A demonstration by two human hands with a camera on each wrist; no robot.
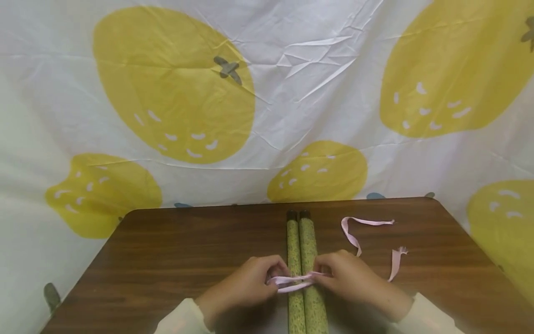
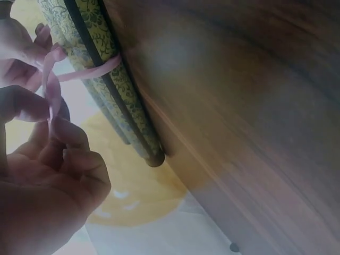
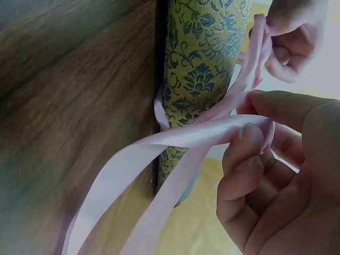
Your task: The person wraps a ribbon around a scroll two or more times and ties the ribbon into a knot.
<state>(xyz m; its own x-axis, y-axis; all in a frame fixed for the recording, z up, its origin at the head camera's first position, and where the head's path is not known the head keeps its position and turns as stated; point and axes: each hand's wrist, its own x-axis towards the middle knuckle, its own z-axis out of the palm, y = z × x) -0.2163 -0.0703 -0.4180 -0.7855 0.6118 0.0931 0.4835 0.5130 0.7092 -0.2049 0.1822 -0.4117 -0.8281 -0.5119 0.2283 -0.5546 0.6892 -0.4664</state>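
Note:
Two rolled scrolls (image 1: pixel 308 241) covered in yellow-green patterned cloth lie side by side, pointing away from me. Around them runs a pink ribbon (image 3: pixel 196 134), which crosses over itself above the rolls. On the left side, my left hand (image 1: pixel 256 280) pinches part of the ribbon between thumb and fingers. My right hand (image 1: pixel 344 276) grips another part of it just right of the rolls. In the right wrist view, two lengths of ribbon trail from the right hand toward the table. Dark floral patterning shows on the scroll cloth there.
The dark brown wooden table (image 1: pixel 200 241) carries the loose ribbon ends (image 1: pixel 350 235), lying right of the scrolls; one end (image 1: pixel 396 264) is frayed. Behind the table hangs a white cloth (image 1: pixel 317 93) printed with big yellow lemons.

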